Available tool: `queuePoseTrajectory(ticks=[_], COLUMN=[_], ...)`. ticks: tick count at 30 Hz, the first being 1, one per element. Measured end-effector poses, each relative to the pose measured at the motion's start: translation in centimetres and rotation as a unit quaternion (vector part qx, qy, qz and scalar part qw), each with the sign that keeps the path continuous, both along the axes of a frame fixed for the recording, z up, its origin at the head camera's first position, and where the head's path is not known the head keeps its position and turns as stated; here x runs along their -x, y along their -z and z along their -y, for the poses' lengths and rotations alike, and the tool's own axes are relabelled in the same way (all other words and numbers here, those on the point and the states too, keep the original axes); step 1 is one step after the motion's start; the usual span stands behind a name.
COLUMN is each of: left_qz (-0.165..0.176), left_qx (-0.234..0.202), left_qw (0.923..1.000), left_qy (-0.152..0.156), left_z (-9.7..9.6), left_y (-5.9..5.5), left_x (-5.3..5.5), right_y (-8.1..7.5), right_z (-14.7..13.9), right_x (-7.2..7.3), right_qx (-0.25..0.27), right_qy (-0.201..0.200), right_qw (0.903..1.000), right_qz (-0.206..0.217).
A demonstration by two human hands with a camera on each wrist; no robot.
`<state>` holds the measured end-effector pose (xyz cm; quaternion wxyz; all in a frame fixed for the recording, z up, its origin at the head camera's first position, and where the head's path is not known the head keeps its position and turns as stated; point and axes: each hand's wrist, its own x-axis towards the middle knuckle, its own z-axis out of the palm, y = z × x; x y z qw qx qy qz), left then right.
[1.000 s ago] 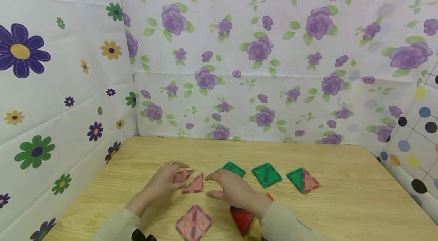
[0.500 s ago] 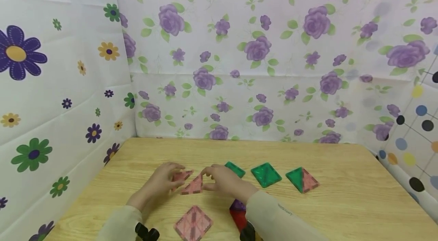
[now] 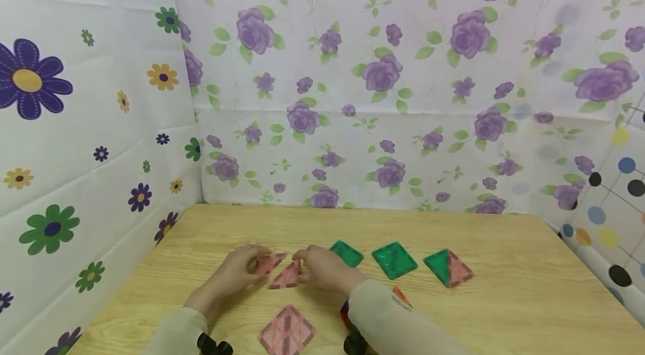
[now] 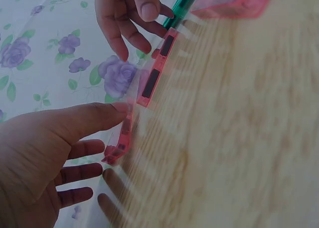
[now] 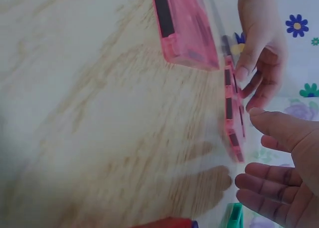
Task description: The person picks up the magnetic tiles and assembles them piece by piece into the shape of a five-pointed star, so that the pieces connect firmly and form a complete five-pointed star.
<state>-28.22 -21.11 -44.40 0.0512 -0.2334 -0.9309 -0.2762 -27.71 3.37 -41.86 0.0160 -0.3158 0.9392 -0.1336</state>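
Note:
Two pink triangular magnetic tiles lie side by side on the wooden table. My left hand (image 3: 237, 269) pinches the left tile (image 3: 270, 262); in the left wrist view its thumb (image 4: 107, 115) lies on that tile while the other fingers spread loosely. Beside the right tile (image 3: 286, 276) is my right hand (image 3: 325, 269), with fingers extended at its right edge. The right wrist view shows that hand's thumb (image 5: 271, 122) close to the tile edge; firm contact cannot be told. A pink diamond of joined tiles (image 3: 287, 330) lies in front, nearer me.
A green tile piece (image 3: 347, 255), a green diamond (image 3: 395, 260) and a green-and-pink diamond (image 3: 449, 267) lie right of the hands. Red, purple and orange pieces (image 3: 401, 296) are partly hidden under the right forearm. Flowered cloth (image 3: 322, 92) closes the back and sides.
My right hand has moved left to the edge of the right pink tile, its forearm covering more of the red and yellow pieces. The left hand and both tiles stay nearly still.

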Motion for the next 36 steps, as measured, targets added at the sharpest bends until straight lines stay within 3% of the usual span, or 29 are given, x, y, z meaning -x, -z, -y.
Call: queuePoseTrajectory(ticks=[18,23,30,36], left_qz=[0.000,-0.008,0.006,-0.015], left_qx=[0.039,0.060,0.052,0.058], left_qw=[0.9992,0.9980,0.9984,0.9981], left_qy=[-0.012,-0.018,-0.019,-0.015], left_z=[-0.4,-0.5,-1.0,-1.5], left_y=[0.0,-0.2,-0.3,0.1], left_x=[-0.5,-0.7,-0.9,-1.3], right_y=[0.3,-0.1,-0.1,0.0], right_z=[0.8,0.6,0.0,-0.7], right_x=[0.2,0.1,0.5,0.9], right_qx=[-0.056,-0.053,-0.058,-0.071], right_qy=[-0.010,-0.022,-0.048,-0.067], right_qw=[0.9976,0.9978,0.9968,0.9946], right_qz=[-0.039,-0.034,-0.027,-0.036])
